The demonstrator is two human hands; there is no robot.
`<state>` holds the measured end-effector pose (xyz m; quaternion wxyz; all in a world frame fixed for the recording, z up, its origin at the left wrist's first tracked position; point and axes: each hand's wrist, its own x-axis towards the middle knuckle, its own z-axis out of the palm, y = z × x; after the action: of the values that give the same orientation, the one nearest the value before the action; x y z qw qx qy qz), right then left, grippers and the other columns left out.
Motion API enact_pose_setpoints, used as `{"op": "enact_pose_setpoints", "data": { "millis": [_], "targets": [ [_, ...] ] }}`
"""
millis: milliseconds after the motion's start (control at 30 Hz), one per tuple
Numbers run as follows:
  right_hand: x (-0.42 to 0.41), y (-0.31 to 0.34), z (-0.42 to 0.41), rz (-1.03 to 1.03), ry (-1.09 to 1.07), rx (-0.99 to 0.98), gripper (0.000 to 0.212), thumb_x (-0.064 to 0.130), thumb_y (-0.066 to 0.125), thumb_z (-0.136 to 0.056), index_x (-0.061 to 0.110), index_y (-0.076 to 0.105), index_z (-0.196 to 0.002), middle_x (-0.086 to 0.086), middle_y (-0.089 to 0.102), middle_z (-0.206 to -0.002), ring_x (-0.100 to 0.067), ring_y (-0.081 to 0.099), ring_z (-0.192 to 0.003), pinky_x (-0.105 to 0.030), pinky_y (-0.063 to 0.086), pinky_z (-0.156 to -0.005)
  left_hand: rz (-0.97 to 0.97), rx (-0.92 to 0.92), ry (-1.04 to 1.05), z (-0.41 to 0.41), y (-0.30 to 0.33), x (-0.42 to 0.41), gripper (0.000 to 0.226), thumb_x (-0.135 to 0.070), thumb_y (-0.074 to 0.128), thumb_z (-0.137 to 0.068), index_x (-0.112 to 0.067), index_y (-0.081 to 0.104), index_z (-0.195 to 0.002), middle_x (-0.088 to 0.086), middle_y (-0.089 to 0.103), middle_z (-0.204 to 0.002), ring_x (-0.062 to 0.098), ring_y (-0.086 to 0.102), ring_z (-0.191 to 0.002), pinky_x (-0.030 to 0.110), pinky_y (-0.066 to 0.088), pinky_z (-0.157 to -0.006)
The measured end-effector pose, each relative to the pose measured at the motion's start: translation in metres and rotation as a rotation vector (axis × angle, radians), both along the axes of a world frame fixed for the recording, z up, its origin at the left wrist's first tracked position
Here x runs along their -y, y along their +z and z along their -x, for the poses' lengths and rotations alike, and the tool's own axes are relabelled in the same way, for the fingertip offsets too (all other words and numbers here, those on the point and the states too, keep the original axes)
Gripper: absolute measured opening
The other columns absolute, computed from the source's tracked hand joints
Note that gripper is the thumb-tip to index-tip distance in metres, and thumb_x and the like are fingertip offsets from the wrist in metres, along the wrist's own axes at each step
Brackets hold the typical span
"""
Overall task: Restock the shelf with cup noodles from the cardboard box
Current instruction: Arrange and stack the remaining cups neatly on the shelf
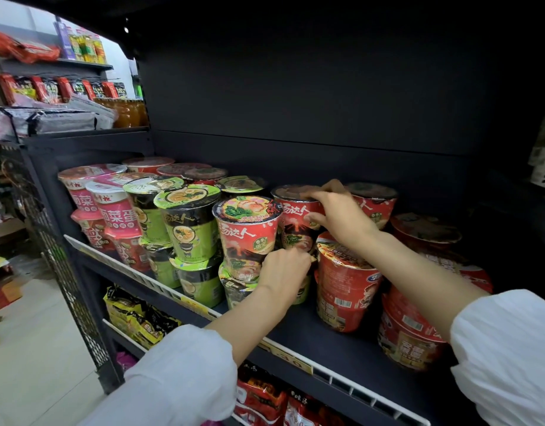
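Observation:
Cup noodles stand stacked two high on the dark shelf (314,336). My right hand (338,213) grips a red cup (295,210) in the upper tier by its rim and side, fingers curled over the lid. Under it, my left hand (285,272) reaches between a front red cup stack (246,238) and a larger red cup (341,284); its fingers curl against the lower cup there, mostly hidden. Green cups (188,219) and pink cups (111,204) fill the shelf's left part. The cardboard box is out of view.
More red cups (418,302) stand at the right. Noodle packets (136,318) fill the shelf below. A price rail (160,287) runs along the shelf's front edge. A mesh side panel (59,256) bounds the left end; other stocked shelves lie beyond.

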<state>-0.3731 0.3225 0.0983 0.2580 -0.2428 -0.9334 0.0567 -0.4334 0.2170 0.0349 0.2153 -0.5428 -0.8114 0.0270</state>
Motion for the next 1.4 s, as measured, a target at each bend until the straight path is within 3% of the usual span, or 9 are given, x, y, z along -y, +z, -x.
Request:
{"op": "enact_pose_setpoints", "data": {
  "millis": [233, 467, 633, 900, 1267, 1400],
  "targets": [
    [0.003, -0.004, -0.004, -0.030, 0.002, 0.010, 0.053, 0.025, 0.062, -0.089, 0.027, 0.044, -0.139, -0.007, 0.040, -0.133, -0.027, 0.058, -0.110, -0.038, 0.052, -0.092, -0.008, 0.024, -0.013, -0.001, 0.000, 0.000, 0.028, 0.003, 0.039, -0.095, -0.005, 0.055, -0.117, 0.012, 0.059, -0.119, 0.030, 0.062, -0.106, 0.036, 0.050, -0.079],
    [-0.003, -0.002, -0.015, 0.111, 0.055, 0.049, 0.080, 0.029, 0.064, -0.088, 0.033, 0.013, -0.150, -0.009, 0.020, -0.157, -0.024, 0.035, -0.139, -0.033, 0.033, -0.110, -0.077, 0.166, 0.001, 0.005, -0.010, 0.015, 0.033, 0.003, 0.044, -0.092, -0.004, 0.049, -0.124, 0.013, 0.059, -0.115, 0.035, 0.062, -0.104, 0.039, 0.048, -0.076],
    [-0.001, 0.003, -0.022, 0.083, 0.069, 0.116, 0.063, 0.027, 0.062, -0.090, 0.023, 0.032, -0.146, -0.008, 0.044, -0.145, -0.024, 0.043, -0.132, -0.036, 0.041, -0.106, -0.101, 0.210, -0.004, 0.012, -0.013, 0.025, 0.032, 0.003, 0.045, -0.091, -0.006, 0.053, -0.121, 0.012, 0.057, -0.116, 0.034, 0.061, -0.105, 0.039, 0.048, -0.076],
    [0.005, 0.008, -0.007, 0.092, 0.008, -0.041, 0.033, 0.015, 0.051, -0.096, 0.016, 0.057, -0.128, -0.013, 0.055, -0.127, -0.028, 0.057, -0.115, -0.033, 0.047, -0.095, 0.007, 0.158, 0.002, 0.017, -0.007, 0.028, 0.040, 0.007, 0.045, -0.087, -0.008, 0.057, -0.122, 0.013, 0.061, -0.118, 0.035, 0.060, -0.108, 0.041, 0.048, -0.079],
    [0.012, 0.004, -0.001, 0.112, -0.019, -0.134, 0.027, 0.022, 0.054, -0.094, 0.018, 0.064, -0.120, -0.011, 0.062, -0.117, -0.025, 0.063, -0.102, -0.035, 0.054, -0.086, 0.059, 0.133, 0.020, 0.009, -0.005, 0.030, 0.031, 0.002, 0.044, -0.090, -0.005, 0.054, -0.119, 0.013, 0.058, -0.121, 0.035, 0.059, -0.109, 0.039, 0.048, -0.079],
    [0.015, 0.007, -0.011, 0.137, -0.020, -0.081, 0.038, 0.025, 0.056, -0.094, 0.021, 0.054, -0.132, -0.010, 0.063, -0.121, -0.025, 0.062, -0.108, -0.039, 0.053, -0.090, 0.045, 0.197, 0.007, 0.008, -0.003, 0.031, 0.026, -0.004, 0.046, -0.092, -0.006, 0.056, -0.116, 0.013, 0.060, -0.118, 0.034, 0.060, -0.106, 0.039, 0.047, -0.076]
  ]
}}
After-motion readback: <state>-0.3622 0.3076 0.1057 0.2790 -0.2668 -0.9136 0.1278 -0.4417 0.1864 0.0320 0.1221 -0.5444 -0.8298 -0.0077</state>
